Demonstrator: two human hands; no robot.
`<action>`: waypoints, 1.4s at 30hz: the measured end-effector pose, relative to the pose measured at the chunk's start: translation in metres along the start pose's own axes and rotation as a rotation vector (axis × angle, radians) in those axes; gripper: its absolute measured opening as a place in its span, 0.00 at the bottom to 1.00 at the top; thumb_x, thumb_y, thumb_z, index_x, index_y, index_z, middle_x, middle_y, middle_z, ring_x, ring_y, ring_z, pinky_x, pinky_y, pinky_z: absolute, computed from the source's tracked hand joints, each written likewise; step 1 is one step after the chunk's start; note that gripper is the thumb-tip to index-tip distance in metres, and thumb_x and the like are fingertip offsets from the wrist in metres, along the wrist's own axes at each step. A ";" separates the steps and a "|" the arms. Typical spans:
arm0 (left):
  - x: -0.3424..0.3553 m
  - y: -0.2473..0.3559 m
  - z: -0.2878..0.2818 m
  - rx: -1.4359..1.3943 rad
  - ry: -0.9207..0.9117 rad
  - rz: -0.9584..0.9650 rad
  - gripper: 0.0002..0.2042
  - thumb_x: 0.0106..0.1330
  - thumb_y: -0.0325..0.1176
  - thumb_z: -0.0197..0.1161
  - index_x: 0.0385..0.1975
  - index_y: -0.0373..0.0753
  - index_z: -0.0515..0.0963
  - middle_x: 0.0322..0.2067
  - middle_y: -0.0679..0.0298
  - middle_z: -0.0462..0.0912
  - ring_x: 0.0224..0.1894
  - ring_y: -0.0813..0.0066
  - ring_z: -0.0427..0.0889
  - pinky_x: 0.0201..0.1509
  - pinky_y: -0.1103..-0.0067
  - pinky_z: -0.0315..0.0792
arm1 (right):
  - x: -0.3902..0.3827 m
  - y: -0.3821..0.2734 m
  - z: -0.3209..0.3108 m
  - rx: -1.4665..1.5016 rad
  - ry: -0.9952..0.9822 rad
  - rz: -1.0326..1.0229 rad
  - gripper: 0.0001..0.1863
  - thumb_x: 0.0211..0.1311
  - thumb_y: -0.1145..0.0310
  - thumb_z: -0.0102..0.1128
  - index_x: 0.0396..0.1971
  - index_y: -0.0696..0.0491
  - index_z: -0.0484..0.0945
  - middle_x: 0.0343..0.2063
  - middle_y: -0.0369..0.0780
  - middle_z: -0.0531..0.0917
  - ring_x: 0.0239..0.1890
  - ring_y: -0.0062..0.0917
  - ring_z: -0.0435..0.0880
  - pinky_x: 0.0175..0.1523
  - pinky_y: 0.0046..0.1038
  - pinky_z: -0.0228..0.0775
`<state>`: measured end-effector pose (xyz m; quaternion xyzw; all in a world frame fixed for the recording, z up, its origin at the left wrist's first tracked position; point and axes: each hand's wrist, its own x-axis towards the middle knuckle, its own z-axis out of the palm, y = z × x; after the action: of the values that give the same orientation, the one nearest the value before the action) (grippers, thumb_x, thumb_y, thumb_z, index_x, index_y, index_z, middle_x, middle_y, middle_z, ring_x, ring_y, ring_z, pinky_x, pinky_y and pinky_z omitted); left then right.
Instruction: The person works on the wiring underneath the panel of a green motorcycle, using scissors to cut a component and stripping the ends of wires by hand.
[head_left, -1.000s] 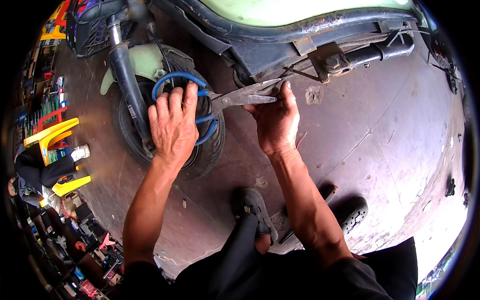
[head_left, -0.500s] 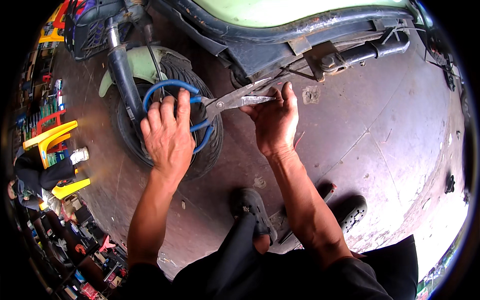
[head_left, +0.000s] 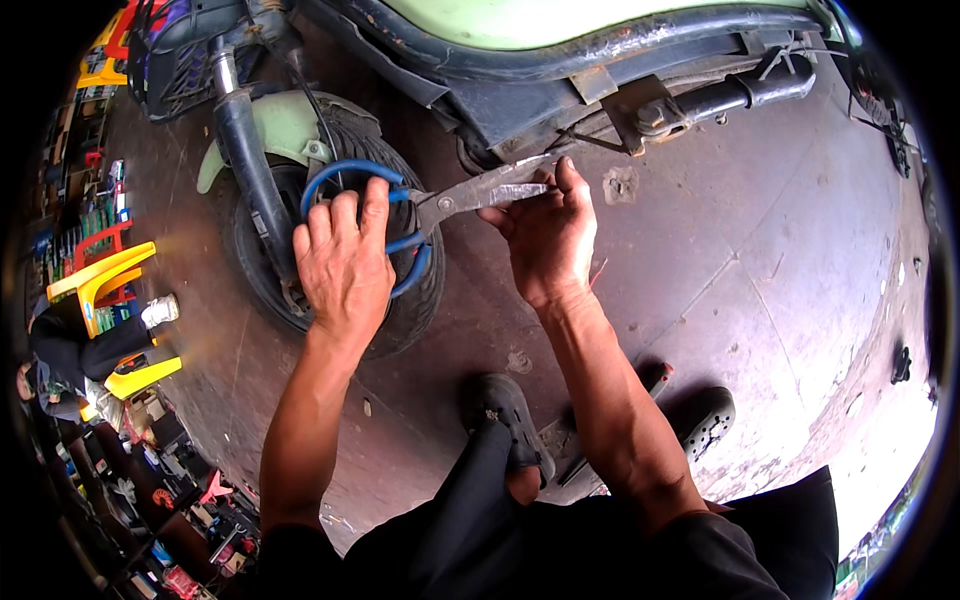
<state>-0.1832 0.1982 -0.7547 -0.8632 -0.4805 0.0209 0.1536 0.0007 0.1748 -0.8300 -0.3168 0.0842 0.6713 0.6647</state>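
My left hand (head_left: 345, 262) is closed around the blue handles of a large pair of scissors (head_left: 462, 196). Their worn metal blades stand slightly apart and point right. At the blade tips, my right hand (head_left: 552, 243) has its palm turned up, thumb raised and fingers curled. The blades partly cover those fingers, so what they pinch is not plain. Just beyond the tips lies the underside of a pale green scooter (head_left: 560, 22), with a black frame tube. Its front wheel (head_left: 405, 300) sits behind and below the scissor handles.
A kickstand part (head_left: 655, 120) juts from the scooter's underside at upper right. On the floor beside my shoes (head_left: 505, 420) lies a red-ended tool (head_left: 662, 378). At left are yellow chair parts (head_left: 110, 275), a seated person's leg (head_left: 115, 345) and shelves of assorted goods (head_left: 150, 490).
The scissors and my left hand have shifted slightly to the right. The blades have closed a little, their tips lying nearer my right thumb. My right hand has barely moved.
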 end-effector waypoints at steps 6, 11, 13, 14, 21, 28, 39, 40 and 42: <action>0.002 0.003 0.006 0.020 0.002 -0.017 0.37 0.40 0.20 0.64 0.58 0.42 0.66 0.42 0.61 0.72 0.45 0.60 0.71 0.43 0.68 0.63 | -0.001 -0.003 0.002 -0.029 0.025 -0.008 0.22 0.63 0.45 0.48 0.37 0.50 0.72 0.32 0.36 0.78 0.34 0.26 0.78 0.43 0.32 0.69; 0.001 0.006 0.011 0.020 0.011 -0.044 0.37 0.41 0.20 0.64 0.59 0.42 0.65 0.43 0.60 0.71 0.46 0.59 0.71 0.45 0.67 0.63 | -0.001 0.002 0.000 -0.073 0.008 -0.046 0.20 0.64 0.47 0.46 0.37 0.51 0.73 0.34 0.38 0.80 0.36 0.28 0.79 0.46 0.35 0.70; 0.001 0.007 0.012 0.029 0.002 -0.044 0.36 0.42 0.20 0.63 0.59 0.42 0.65 0.42 0.60 0.71 0.46 0.59 0.71 0.45 0.67 0.63 | -0.003 0.002 0.000 -0.076 0.009 -0.065 0.20 0.64 0.47 0.46 0.37 0.51 0.72 0.34 0.38 0.80 0.36 0.28 0.79 0.47 0.36 0.70; 0.002 0.006 0.012 0.034 -0.002 -0.043 0.36 0.43 0.20 0.63 0.58 0.42 0.65 0.42 0.60 0.71 0.46 0.59 0.71 0.45 0.67 0.64 | -0.003 0.002 0.000 -0.083 0.008 -0.068 0.20 0.64 0.47 0.46 0.38 0.51 0.72 0.34 0.38 0.80 0.36 0.29 0.79 0.47 0.36 0.70; 0.010 -0.002 0.014 0.125 0.074 0.088 0.21 0.55 0.26 0.55 0.52 0.40 0.69 0.33 0.63 0.70 0.37 0.66 0.71 0.38 0.73 0.65 | -0.006 0.000 0.002 -0.128 0.009 -0.064 0.22 0.64 0.46 0.45 0.40 0.52 0.72 0.36 0.40 0.79 0.37 0.32 0.79 0.48 0.37 0.70; 0.019 -0.009 0.013 0.040 0.057 0.183 0.21 0.52 0.24 0.56 0.50 0.37 0.72 0.32 0.64 0.72 0.36 0.67 0.72 0.39 0.73 0.66 | -0.008 -0.001 0.003 -0.094 -0.026 -0.027 0.29 0.64 0.41 0.43 0.44 0.54 0.71 0.38 0.42 0.79 0.38 0.33 0.79 0.50 0.37 0.69; 0.005 0.004 0.010 0.111 0.088 0.005 0.33 0.47 0.21 0.62 0.58 0.38 0.65 0.44 0.61 0.73 0.45 0.62 0.72 0.43 0.70 0.64 | -0.005 0.001 0.003 -0.066 0.001 -0.036 0.30 0.63 0.37 0.42 0.40 0.54 0.71 0.37 0.41 0.79 0.40 0.33 0.78 0.51 0.36 0.68; 0.005 0.004 0.010 0.105 0.084 0.003 0.32 0.47 0.21 0.62 0.58 0.38 0.65 0.44 0.62 0.73 0.45 0.63 0.72 0.43 0.70 0.64 | -0.006 0.002 0.003 -0.062 0.002 -0.036 0.30 0.63 0.38 0.42 0.40 0.53 0.72 0.37 0.41 0.79 0.39 0.33 0.78 0.51 0.36 0.68; 0.006 0.004 0.009 0.093 0.075 -0.001 0.32 0.48 0.21 0.61 0.58 0.39 0.65 0.43 0.62 0.73 0.44 0.63 0.72 0.43 0.70 0.64 | -0.006 0.001 0.003 -0.060 0.020 -0.018 0.30 0.63 0.38 0.44 0.39 0.54 0.71 0.37 0.40 0.79 0.39 0.33 0.78 0.50 0.37 0.69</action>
<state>-0.1786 0.2033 -0.7639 -0.8549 -0.4735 0.0107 0.2117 -0.0017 0.1715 -0.8249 -0.3441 0.0680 0.6643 0.6600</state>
